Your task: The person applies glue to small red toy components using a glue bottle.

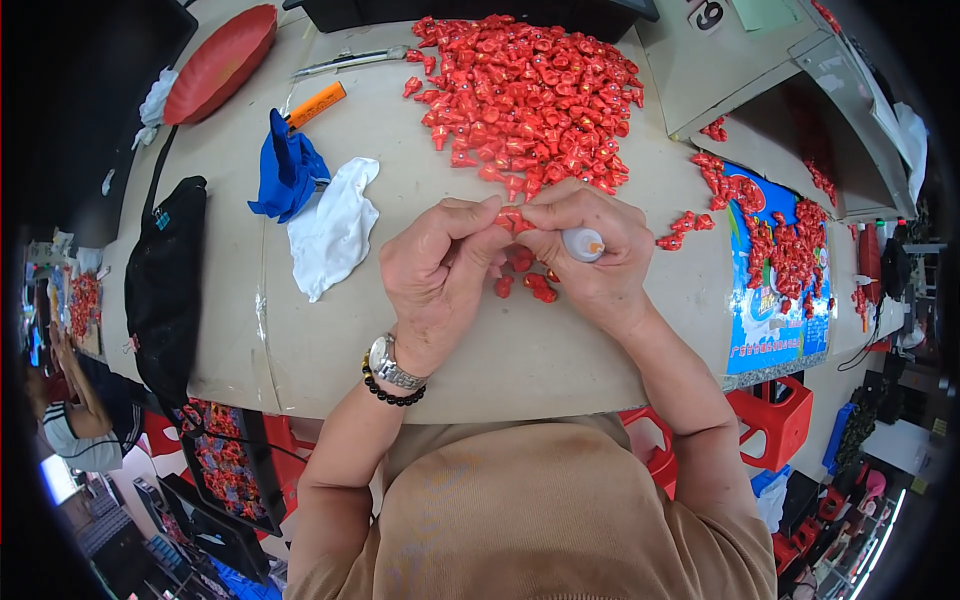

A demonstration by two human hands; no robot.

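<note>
Between the fingertips of my left hand (438, 265) and my right hand (605, 262) is a small glossy red plastic piece (514, 217); both hands pinch it. A small whitish squeeze bottle (580, 243) with an orange tip is also tucked in my right hand, its tip facing me. Below my fingers a few loose red pieces (541, 288) lie on the table, partly hidden by my hands. Just beyond is a large heap of similar red pieces (540, 105). The fingers cover much of the held piece, so its exact shape cannot be made out.
On the left lie a white cloth (335, 230), a blue cloth (285, 172), an orange marker-like stick (317, 106), a black bag (168, 290) and a red dish (222, 65). Tweezers-like metal tool (350, 62) rests beside the heap. At right are a grey cabinet (740, 70) and a blue printed sheet (752, 335) bearing red pieces.
</note>
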